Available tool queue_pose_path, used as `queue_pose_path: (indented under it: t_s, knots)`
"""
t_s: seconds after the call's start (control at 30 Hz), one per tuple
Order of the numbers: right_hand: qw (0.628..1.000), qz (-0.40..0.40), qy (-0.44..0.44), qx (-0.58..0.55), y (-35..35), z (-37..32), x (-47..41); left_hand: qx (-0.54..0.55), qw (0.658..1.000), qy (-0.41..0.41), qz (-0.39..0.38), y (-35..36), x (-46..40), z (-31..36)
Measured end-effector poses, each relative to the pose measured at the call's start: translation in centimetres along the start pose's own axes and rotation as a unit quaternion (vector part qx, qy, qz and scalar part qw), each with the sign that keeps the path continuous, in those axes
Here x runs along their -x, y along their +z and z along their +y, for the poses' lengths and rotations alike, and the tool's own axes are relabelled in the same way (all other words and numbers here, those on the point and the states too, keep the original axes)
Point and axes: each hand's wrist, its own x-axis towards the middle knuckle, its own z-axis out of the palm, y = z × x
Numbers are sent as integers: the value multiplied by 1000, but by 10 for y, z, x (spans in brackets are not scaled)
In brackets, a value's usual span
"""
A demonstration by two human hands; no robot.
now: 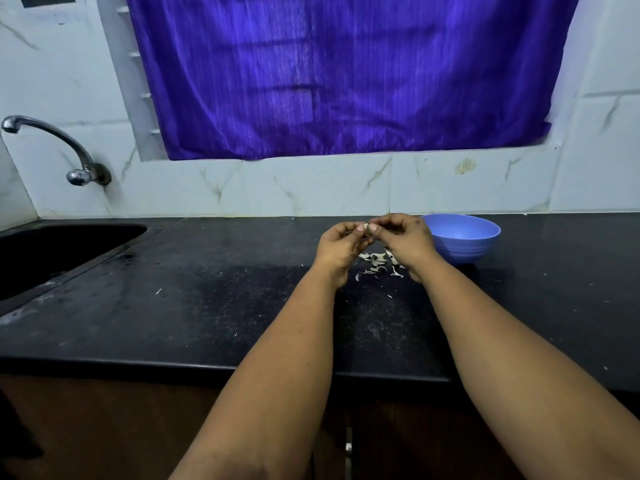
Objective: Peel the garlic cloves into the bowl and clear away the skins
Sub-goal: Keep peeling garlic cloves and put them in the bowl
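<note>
My left hand (337, 245) and my right hand (405, 239) meet above the black counter (207, 306), fingertips pinched together on a small pale garlic clove (367, 227). Most of the clove is hidden by the fingers. Below the hands a loose heap of white garlic skins (379, 262) lies on the counter. A blue bowl (464, 242) stands just right of my right hand, near the back wall; its inside is not visible from here.
A dark sink (52, 251) is set into the counter at the left, with a chrome tap (55, 147) on the tiled wall above it. A purple curtain (346, 74) hangs behind. Stray skin flakes (158, 291) dot the counter.
</note>
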Motion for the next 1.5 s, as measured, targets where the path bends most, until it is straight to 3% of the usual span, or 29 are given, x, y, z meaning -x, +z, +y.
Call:
queue_pose_path:
  t_s: [0.3,0.8,1.5]
  knots:
    - [999,15,16,-32,-4,0,0,-36,999,-6,-20,1,3,1]
    - [995,-85,-38,20,-10,4,-3,-40,999,-10,-31,0,5,3]
    - [998,-42,-8,39,1,1,-2,21,1000,-7,-12,2,4,1]
